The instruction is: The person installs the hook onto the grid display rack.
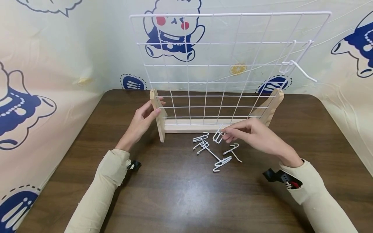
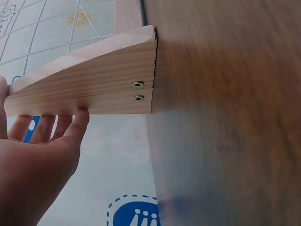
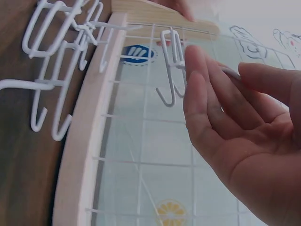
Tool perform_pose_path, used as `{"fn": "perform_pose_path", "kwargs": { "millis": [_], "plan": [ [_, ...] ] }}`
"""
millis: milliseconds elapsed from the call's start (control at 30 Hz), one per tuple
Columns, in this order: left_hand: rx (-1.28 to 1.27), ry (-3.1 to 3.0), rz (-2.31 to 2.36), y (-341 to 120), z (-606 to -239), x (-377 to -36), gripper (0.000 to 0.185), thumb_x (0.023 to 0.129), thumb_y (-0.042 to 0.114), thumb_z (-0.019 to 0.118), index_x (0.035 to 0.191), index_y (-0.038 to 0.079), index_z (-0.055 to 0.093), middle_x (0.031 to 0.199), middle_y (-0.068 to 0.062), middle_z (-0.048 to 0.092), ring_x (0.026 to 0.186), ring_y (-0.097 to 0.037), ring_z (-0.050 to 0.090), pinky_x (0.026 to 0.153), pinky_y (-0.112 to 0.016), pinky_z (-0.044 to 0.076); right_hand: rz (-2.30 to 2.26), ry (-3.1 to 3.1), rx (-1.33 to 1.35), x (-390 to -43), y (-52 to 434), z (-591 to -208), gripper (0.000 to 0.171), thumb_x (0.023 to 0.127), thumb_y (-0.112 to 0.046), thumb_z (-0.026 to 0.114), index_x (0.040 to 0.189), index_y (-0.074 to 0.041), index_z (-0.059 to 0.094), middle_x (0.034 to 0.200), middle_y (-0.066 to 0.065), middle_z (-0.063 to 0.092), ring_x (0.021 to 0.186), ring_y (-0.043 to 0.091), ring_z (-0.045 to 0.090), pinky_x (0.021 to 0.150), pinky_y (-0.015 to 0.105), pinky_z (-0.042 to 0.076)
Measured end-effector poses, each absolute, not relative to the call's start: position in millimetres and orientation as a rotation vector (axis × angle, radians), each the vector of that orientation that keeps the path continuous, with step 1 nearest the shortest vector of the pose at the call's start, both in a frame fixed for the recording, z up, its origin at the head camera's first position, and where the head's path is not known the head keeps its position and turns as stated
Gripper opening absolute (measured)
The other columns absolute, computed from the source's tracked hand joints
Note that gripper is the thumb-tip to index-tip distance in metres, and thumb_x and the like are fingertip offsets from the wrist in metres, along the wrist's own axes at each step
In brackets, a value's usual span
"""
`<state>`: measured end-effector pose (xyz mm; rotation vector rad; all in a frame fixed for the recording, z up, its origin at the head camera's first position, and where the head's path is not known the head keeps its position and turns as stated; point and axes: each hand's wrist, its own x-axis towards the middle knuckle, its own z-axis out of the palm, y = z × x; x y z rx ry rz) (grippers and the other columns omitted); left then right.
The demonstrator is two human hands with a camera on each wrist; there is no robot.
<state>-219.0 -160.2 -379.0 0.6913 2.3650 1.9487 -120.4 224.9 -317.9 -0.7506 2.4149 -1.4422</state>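
My left hand grips the left wooden side support of a white wire grid rack. In the left wrist view, its fingertips press along the support's edge. Just in front of the rack's right half, my right hand pinches a white wire hook between thumb and fingers. This hook has a looped back and bent prongs; part of it is hidden by the fingers. On the table below lie several tangled white hooks, with another hook beside them, nearest the right hand.
One white hook hangs on the grid's upper right, its arm jutting out. A pale wooden base bar joins the two supports, the right one included. The brown table meets a cartoon-printed cloth behind the rack.
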Motion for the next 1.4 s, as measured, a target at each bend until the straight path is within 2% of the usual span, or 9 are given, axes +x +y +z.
{"fn": "perform_pose_path", "kwargs": {
  "millis": [100, 233, 367, 500, 600, 800, 1033, 1267, 1400],
  "plan": [
    [0.688, 2.373, 1.948, -161.1, -381.4, -220.6, 0.04, 0.103, 0.021, 0.056, 0.143, 0.021, 0.053, 0.139, -0.005, 0.058, 0.132, -0.022, 0.05, 0.109, -0.048, 0.039, -1.427, 2.425, -0.779, -119.6, 226.4, -315.1, 0.022, 0.101, -0.009, 0.057, 0.115, -0.001, 0.073, 0.093, -0.001, 0.076, 0.087, 0.022, 0.073, 0.081, 0.031, 0.057],
    [0.681, 2.367, 1.946, -159.0, -376.5, -216.3, 0.04, 0.103, 0.019, 0.056, 0.143, 0.017, 0.053, 0.141, -0.01, 0.056, 0.133, -0.026, 0.049, 0.109, -0.049, 0.039, -1.382, 2.497, -0.772, -117.5, 225.3, -313.6, 0.021, 0.101, -0.011, 0.058, 0.109, -0.002, 0.075, 0.087, -0.004, 0.075, 0.082, 0.022, 0.073, 0.077, 0.029, 0.057],
    [0.694, 2.356, 1.949, -153.9, -363.7, -208.0, 0.04, 0.103, 0.015, 0.054, 0.142, 0.011, 0.052, 0.139, -0.015, 0.056, 0.132, -0.028, 0.05, 0.107, -0.042, 0.042, -1.335, 2.616, -0.738, -114.5, 222.3, -312.4, 0.02, 0.101, -0.013, 0.058, 0.099, -0.003, 0.075, 0.078, -0.005, 0.073, 0.074, 0.019, 0.072, 0.07, 0.03, 0.058],
    [0.705, 2.353, 1.953, -152.6, -359.9, -206.0, 0.04, 0.103, 0.015, 0.053, 0.143, 0.01, 0.052, 0.138, -0.012, 0.057, 0.132, -0.031, 0.05, 0.104, -0.036, 0.044, -1.324, 2.698, -0.686, -111.1, 219.1, -309.3, 0.019, 0.101, -0.012, 0.058, 0.093, -0.004, 0.074, 0.076, -0.002, 0.073, 0.071, 0.016, 0.072, 0.067, 0.033, 0.059],
    [0.714, 2.356, 1.955, -155.9, -369.9, -212.6, 0.04, 0.103, 0.019, 0.055, 0.143, 0.015, 0.053, 0.138, -0.008, 0.057, 0.132, -0.027, 0.05, 0.104, -0.036, 0.044, -1.278, 2.782, -0.698, -108.4, 218.0, -306.7, 0.017, 0.1, -0.011, 0.06, 0.094, -0.006, 0.075, 0.079, -0.002, 0.074, 0.074, 0.012, 0.072, 0.069, 0.027, 0.057],
    [0.732, 2.351, 1.968, -159.6, -382.1, -221.2, 0.039, 0.103, 0.022, 0.056, 0.142, 0.02, 0.054, 0.139, -0.009, 0.057, 0.132, -0.025, 0.05, 0.106, -0.04, 0.043, -1.119, 3.019, -0.822, -103.2, 217.3, -301.2, 0.016, 0.096, -0.01, 0.066, 0.107, -0.011, 0.077, 0.093, -0.006, 0.076, 0.08, 0.006, 0.065, 0.067, 0.016, 0.044],
    [0.717, 2.354, 1.963, -159.9, -381.2, -220.5, 0.041, 0.103, 0.021, 0.056, 0.143, 0.019, 0.053, 0.14, -0.007, 0.057, 0.132, -0.023, 0.05, 0.106, -0.039, 0.043, -1.1, 3.11, -0.995, -99.4, 215.3, -297.8, 0.022, 0.092, -0.005, 0.07, 0.112, -0.012, 0.077, 0.105, -0.004, 0.075, 0.095, 0.009, 0.069, 0.081, 0.01, 0.044],
    [0.718, 2.352, 1.964, -157.4, -373.1, -215.4, 0.04, 0.103, 0.019, 0.054, 0.143, 0.016, 0.053, 0.142, -0.014, 0.054, 0.131, -0.026, 0.05, 0.107, -0.042, 0.042, -0.949, 3.314, -1.227, -96.2, 210.3, -298.1, 0.027, 0.086, 0.01, 0.069, 0.11, 0.0, 0.074, 0.104, 0.01, 0.075, 0.095, 0.022, 0.071, 0.084, 0.033, 0.053],
    [0.709, 2.344, 1.957, -154.1, -360.8, -206.3, 0.04, 0.103, 0.019, 0.054, 0.143, 0.012, 0.053, 0.141, -0.016, 0.054, 0.132, -0.028, 0.05, 0.107, -0.044, 0.042, -0.927, 3.398, -1.29, -92.1, 205.4, -296.0, 0.029, 0.086, 0.011, 0.067, 0.113, 0.0, 0.073, 0.104, 0.01, 0.074, 0.096, 0.024, 0.07, 0.085, 0.037, 0.054]
  ]
}}
